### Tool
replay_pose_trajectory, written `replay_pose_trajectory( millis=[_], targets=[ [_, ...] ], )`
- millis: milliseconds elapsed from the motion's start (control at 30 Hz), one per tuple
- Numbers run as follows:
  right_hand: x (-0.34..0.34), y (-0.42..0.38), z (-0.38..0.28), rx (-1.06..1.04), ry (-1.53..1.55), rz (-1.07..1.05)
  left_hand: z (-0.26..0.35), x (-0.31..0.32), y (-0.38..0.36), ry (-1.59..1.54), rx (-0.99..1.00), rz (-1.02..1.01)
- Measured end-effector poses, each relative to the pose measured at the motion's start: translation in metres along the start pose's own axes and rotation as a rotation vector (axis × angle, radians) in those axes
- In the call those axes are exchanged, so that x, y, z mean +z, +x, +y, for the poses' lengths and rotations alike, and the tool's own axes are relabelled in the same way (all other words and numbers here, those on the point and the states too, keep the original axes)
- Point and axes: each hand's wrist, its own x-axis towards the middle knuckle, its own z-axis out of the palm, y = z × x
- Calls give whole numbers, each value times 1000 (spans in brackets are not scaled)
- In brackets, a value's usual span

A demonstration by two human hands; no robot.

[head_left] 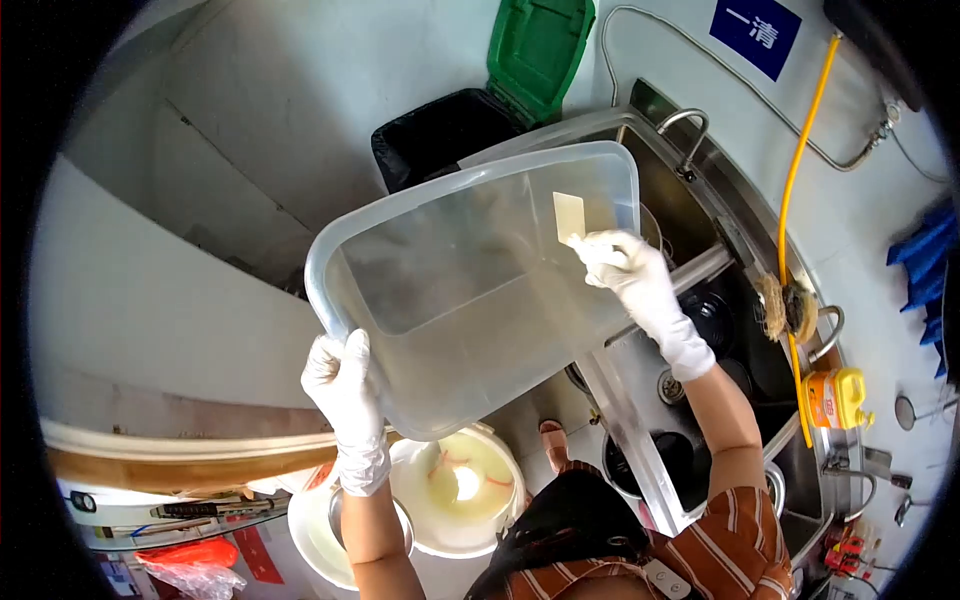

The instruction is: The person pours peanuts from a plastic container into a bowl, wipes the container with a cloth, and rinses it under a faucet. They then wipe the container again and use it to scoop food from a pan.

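A large translucent plastic tub (450,370) is held up tilted in front of me, its inside facing me. My left hand (340,385), in a white glove, grips the tub's rim at the lower left, thumb over the edge. In a white glove too, my right hand (618,262) is closed in a pinch at the lower end of a small pale rectangular card (570,217). That card overlaps the tub's right inner wall in this view; whether it is stuck to the wall I cannot tell.
Steel sinks (640,385) with taps run along the right. A green-lidded bin (540,55) lined with a black bag stands behind the tub. Below are a white bucket (520,500) of yellowish liquid and a yellow jug (838,398) beside the sink. A yellow hose (800,170) hangs at right.
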Motion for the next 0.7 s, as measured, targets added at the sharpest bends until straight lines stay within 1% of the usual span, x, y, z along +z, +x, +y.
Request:
replay_pose_trajectory(
  millis=[67,100,133,200,233,267,333,367,400,467,500,533,600,667,700],
  targets=[
    [14,-6,-1,-188,-444,-26,6,-17,-16,-16,36,-39],
    [27,-10,-6,-267,-579,23,6,-28,-24,-30,47,-53],
    [36,-13,-8,-265,-586,22,10,-36,-33,-35,42,-53],
    [53,-19,-9,-376,-826,-74,24,-50,-55,-104,44,-90],
    [63,-21,-6,-495,-885,-88,32,-58,-66,-103,31,-95],
    [72,-25,0,-498,-889,-87,42,-64,-76,-107,33,-95],
    [88,-34,13,-543,-1190,-181,58,-77,-95,-94,39,-95],
    [96,-41,19,-599,-1253,-163,62,-87,-103,-133,26,-133],
    [102,-50,18,-605,-1259,-160,64,-95,-111,-140,31,-132],
    [112,-68,17,-552,-1311,-195,72,-104,-132,-187,81,-195],
    [116,-78,18,-611,-1341,-193,80,-107,-139,-165,63,-196],
    [121,-83,20,-621,-1340,-192,84,-110,-142,-167,70,-190],
    [127,-92,24,-650,-1407,-301,90,-114,-147,-162,50,-185],
    [124,-95,23,-676,-1385,-319,90,-119,-148,-163,73,-192],
    [122,-95,14,-593,-1285,-291,91,-119,-146,-191,73,-153]
  ],
)
